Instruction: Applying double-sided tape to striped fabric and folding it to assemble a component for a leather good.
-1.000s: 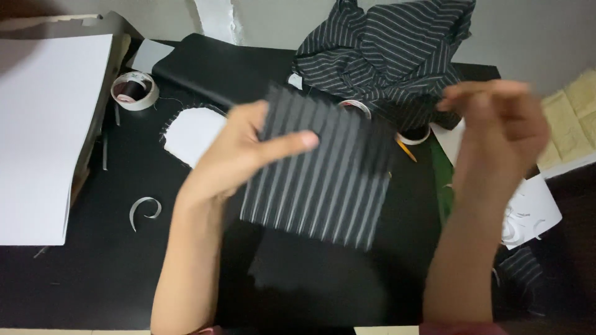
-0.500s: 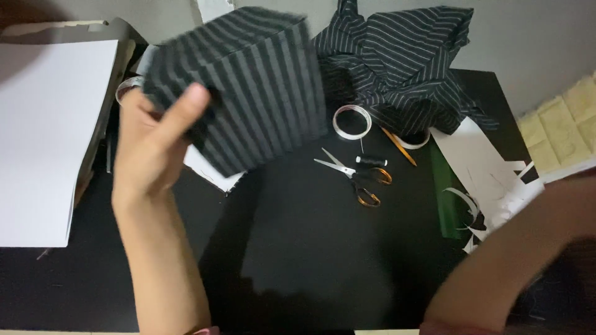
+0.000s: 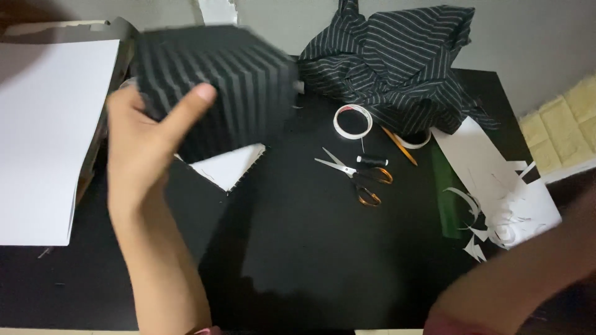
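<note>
Overhead, left hand [image 3: 146,139] grip clamped on striped fabric piece [image 3: 217,87]; right hand's grip cannot be told.

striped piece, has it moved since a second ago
Yes. The striped piece went up and left, from over the scissors toward the white sheet, held by the left hand.

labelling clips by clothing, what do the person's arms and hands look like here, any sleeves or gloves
Both hands are bare: no gloves, rings or watch visible. The left hand and forearm are uncovered down to the frame edge. The right hand is motion-blurred; a dark reddish cuff or sleeve edge shows low on that arm.
</note>
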